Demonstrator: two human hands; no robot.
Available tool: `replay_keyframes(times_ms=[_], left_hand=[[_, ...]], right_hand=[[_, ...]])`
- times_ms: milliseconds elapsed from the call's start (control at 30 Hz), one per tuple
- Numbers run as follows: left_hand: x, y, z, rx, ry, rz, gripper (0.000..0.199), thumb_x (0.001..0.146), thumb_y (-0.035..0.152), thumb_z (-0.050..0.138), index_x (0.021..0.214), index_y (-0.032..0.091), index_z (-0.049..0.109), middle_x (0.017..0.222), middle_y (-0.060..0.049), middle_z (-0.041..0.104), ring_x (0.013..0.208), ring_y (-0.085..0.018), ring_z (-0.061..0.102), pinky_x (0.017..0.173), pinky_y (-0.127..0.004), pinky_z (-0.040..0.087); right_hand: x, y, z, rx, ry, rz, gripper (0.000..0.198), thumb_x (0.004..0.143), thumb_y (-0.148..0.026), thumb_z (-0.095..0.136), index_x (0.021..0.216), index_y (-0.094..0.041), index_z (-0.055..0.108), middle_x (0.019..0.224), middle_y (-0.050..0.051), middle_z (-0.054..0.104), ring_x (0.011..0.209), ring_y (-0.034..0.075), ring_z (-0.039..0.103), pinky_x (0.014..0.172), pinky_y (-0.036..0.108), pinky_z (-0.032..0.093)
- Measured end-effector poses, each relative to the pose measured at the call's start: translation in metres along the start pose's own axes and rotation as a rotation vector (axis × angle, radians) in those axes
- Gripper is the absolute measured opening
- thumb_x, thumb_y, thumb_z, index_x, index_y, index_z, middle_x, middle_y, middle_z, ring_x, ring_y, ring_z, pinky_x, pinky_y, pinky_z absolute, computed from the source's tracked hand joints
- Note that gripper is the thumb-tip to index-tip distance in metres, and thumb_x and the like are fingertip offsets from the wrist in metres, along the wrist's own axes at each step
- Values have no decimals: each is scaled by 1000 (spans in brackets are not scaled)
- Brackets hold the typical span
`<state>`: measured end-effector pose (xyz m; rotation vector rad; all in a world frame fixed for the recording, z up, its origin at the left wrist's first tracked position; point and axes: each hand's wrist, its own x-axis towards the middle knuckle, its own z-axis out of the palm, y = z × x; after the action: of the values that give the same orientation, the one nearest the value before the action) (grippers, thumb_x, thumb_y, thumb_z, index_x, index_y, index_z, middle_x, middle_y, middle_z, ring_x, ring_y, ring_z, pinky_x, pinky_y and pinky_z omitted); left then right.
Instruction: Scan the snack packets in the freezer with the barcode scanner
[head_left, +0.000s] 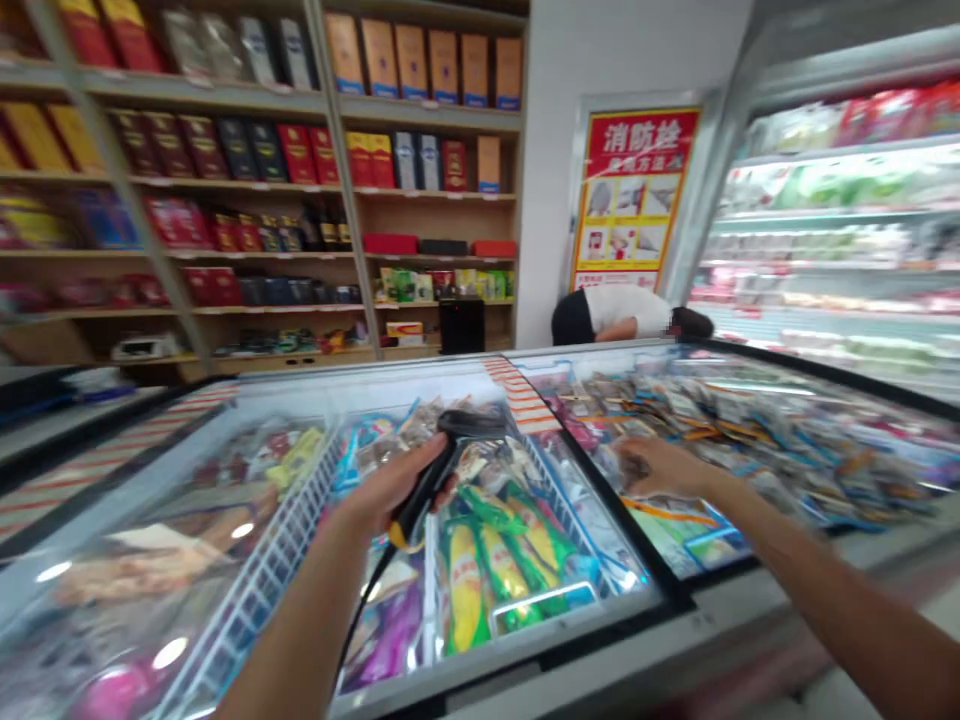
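Note:
My left hand (397, 485) is wrapped around a black handheld barcode scanner (431, 480). Its head points away from me, and a black cable hangs from the handle. Beneath the scanner, yellow and green corn packs (495, 565) lie in a white wire basket (559, 480) in the chest freezer (480, 690). To the right, my right hand (664, 468) is stretched over bagged frozen goods (720, 415), close to the black lid frame (607, 490). Its fingers are curled and slightly blurred; what they hold, if anything, cannot be made out.
Shelves of boxed goods (292, 155) stand behind the freezer. A person (630, 310) bends over beyond its far side, below a red and yellow poster (634, 200). At the right is a lit display fridge (840, 220). Glass lids (150, 560) with reflections cover the left part.

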<state>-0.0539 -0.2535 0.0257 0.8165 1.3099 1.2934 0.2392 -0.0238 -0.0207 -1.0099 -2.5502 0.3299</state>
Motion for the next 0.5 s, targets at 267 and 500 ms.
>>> replay_keyframes(times_ms=[267, 500], left_hand=[[0, 0, 8, 51, -36, -49, 38, 67, 49, 54, 78, 13, 55, 57, -2, 58, 44, -8, 49, 41, -19, 38], [4, -2, 2, 68, -81, -40, 36, 69, 48, 51, 75, 14, 56, 60, -3, 58, 46, -9, 49, 44, -20, 39]], right_hand=[[-2, 14, 0, -64, 34, 96, 63, 47, -35, 70, 105, -16, 55, 106, 11, 56, 96, 26, 51, 84, 34, 36], [12, 20, -1, -36, 78, 268, 37, 43, -40, 70, 71, -18, 63, 71, 5, 62, 70, 23, 55, 62, 28, 39]])
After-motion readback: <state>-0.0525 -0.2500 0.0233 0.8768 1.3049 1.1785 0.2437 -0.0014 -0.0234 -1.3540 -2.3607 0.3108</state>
